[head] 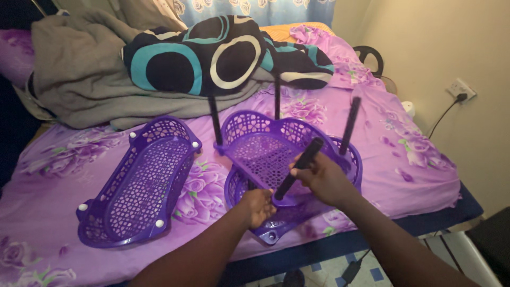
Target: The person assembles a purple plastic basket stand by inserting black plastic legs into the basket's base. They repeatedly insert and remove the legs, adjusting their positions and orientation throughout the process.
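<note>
**Q:** What are your hands doing?

**A:** My right hand (324,178) is wrapped around a black plastic pole (299,168), gripping it near its upper end. The pole slants down to the left, its lower end at a corner socket of a purple perforated plastic basket tray (265,146). My left hand (258,206) is closed on that tray's near edge, just beside the foot of the pole.

**Q:** Where does the tray sit?

**A:** Near the foot edge of a bed with a purple floral sheet (414,159). It rests on top of a second purple basket tray (276,226), whose rim shows below and around it. Three more black poles stand at the upper tray's other corners: one at the left (215,121), one at the back (277,95), one at the right (350,125), leaning a little.

**Q:** Anything else nearby?

**A:** A third purple lattice tray (141,183) lies apart to my left on the sheet, with small white caps at its corners. Behind the trays are a crumpled grey blanket (74,69) and a black cloth with teal and white rings (212,53). On the right wall, a white socket (460,89) has a black cord plugged in.
</note>
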